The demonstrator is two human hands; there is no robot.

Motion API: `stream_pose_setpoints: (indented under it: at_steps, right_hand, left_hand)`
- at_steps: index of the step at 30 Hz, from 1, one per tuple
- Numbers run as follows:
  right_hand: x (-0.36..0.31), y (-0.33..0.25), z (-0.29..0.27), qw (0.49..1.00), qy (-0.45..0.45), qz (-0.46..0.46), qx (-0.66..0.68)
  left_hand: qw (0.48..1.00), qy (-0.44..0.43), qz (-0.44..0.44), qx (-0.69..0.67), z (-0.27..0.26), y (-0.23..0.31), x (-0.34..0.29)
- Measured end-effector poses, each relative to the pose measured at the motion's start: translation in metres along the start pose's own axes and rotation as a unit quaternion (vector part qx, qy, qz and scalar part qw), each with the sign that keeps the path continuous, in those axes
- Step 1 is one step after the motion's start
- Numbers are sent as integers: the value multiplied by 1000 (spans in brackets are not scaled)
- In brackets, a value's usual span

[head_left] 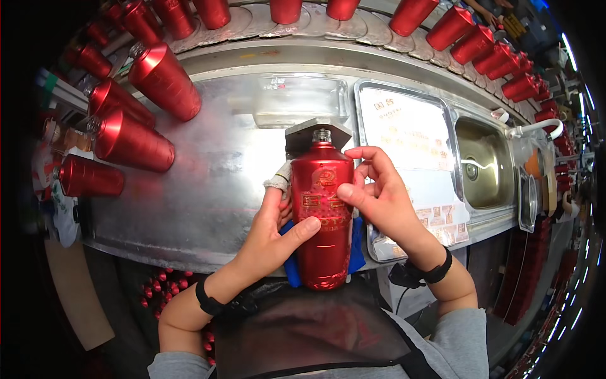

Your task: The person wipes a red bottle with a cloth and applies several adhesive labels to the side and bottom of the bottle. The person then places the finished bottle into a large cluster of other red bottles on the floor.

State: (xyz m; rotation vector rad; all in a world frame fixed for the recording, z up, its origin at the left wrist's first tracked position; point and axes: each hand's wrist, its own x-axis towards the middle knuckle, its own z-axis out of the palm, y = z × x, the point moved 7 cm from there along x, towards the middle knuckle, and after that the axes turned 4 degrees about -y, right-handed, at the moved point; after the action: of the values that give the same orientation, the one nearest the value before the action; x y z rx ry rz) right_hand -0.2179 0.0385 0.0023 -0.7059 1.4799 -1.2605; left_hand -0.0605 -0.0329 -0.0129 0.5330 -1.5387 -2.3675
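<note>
A shiny red bottle (323,252) with a clear glass neck lies in front of me, its neck pointing away toward a dark angled metal block (297,134). Gold marks show on its front. My left hand (278,221) cups its left side, thumb across the front, and a pale wrap covers one fingertip. My right hand (385,196) holds the right side, with the thumb on the gold marks and the index finger curled by the shoulder. Blue cloth-like material (356,247) shows beneath the bottle. The fingers under it are partly hidden.
Several red bottles (136,140) stand at the left of the metal table (189,221). More ride a curved plate conveyor (252,24) at the back. Right of me are a tray (360,120) with printed sheets (410,139), a sink (483,186) and a white faucet (536,128). A clear container (300,101) sits behind the block.
</note>
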Motion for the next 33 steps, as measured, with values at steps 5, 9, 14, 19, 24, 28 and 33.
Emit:
stream_pose_setpoints:
  at_steps: [5,9,14,19,24,28,33]
  right_hand:
    - [-5,-3,-4,999,1,-25,-32]
    - [-4,-6,-5,999,-3,-24,-35]
    - [-3,-8,-5,999,-10,-17,-41]
    - [4,-13,-3,999,17,-17,-41]
    - [21,-24,1,993,52,-33,-97]
    - [31,-34,3,973,83,-59,-206]
    - [37,-32,3,976,89,-59,-188]
  left_hand:
    - [1000,-7,-1,-20,6,-2,0]
    - [1000,-15,1,-21,4,-3,2]
    - [1000,-18,-12,-21,0,-5,3]
    - [1000,-15,-5,1,0,1,6]
    - [1000,-10,-3,8,-2,4,9]
    - [999,-1,-2,33,-3,9,12]
    - [1000,6,8,29,-8,11,15]
